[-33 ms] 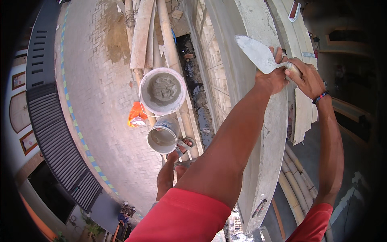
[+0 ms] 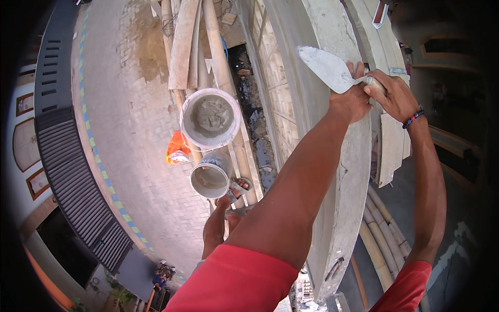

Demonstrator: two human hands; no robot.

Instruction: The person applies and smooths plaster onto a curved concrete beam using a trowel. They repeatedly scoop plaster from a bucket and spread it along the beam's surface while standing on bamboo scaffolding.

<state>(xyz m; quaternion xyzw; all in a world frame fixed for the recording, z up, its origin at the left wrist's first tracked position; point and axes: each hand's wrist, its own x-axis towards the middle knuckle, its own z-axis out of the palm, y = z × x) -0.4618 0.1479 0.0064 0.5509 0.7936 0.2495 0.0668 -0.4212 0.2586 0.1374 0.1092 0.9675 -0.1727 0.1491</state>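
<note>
A pointed trowel (image 2: 326, 68) with a grey-smeared metal blade is held by its handle in my right hand (image 2: 394, 99), whose fingers wrap around it. The blade points to the far left, above the wall's top. Flat on the concrete wall top (image 2: 338, 34) rests my left hand (image 2: 353, 104), directly beneath the trowel's neck. Its fingertips show apart past the blade, while the rest of the fingers is partly covered by the trowel and my right hand.
Below on the left stand a bucket of wet mortar (image 2: 210, 141) and a smaller bucket (image 2: 196, 182). Planks (image 2: 182, 52) and bamboo poles lie by a narrow ditch (image 2: 254, 114). More bamboo poles (image 2: 375, 252) are right of the wall. An orange bag (image 2: 176, 145) lies on the paving.
The trowel and my right hand have shifted slightly left. My left hand stays in place on the wall.
</note>
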